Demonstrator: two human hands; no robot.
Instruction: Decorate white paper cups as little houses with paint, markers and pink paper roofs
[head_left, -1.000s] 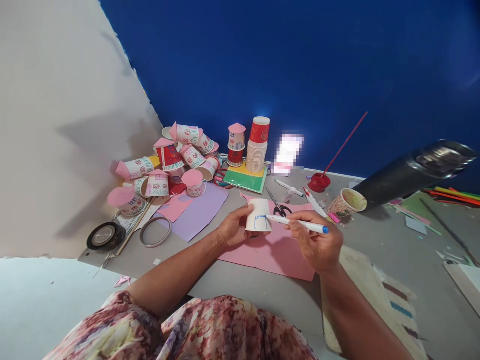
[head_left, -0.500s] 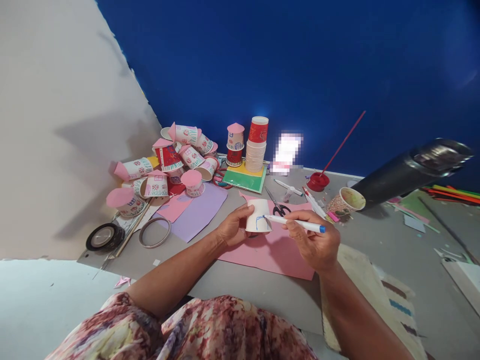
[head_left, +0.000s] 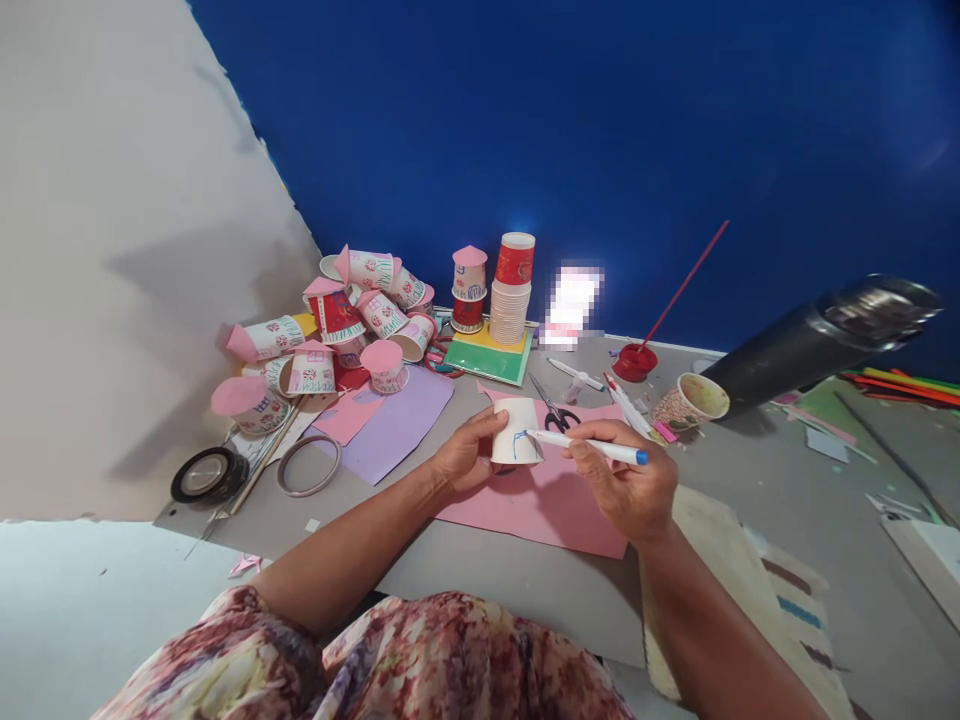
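Note:
My left hand (head_left: 471, 452) is closed round the left side of a white paper cup (head_left: 510, 420), which is upside down with its wide rim low. Blue lines are drawn on the cup's side. In my right hand (head_left: 634, 480) is a white marker (head_left: 592, 445) with a blue end; its tip meets the cup at the drawn lines. Beneath both hands lies a sheet of pink paper (head_left: 555, 525). Black-handled scissors (head_left: 561, 418) rest just behind the cup.
Decorated cups with pink paper tops (head_left: 259, 405) are heaped at the left. A cup stack (head_left: 510, 310) stands at the back. Tape rolls (head_left: 309, 466) lie front left. On the right are a patterned cup (head_left: 694, 400), a black flask (head_left: 810, 340) and a cloth (head_left: 720, 590).
The view has shifted very slightly. Both hands keep their hold, and the marker tip stays at the blue lines on the cup.

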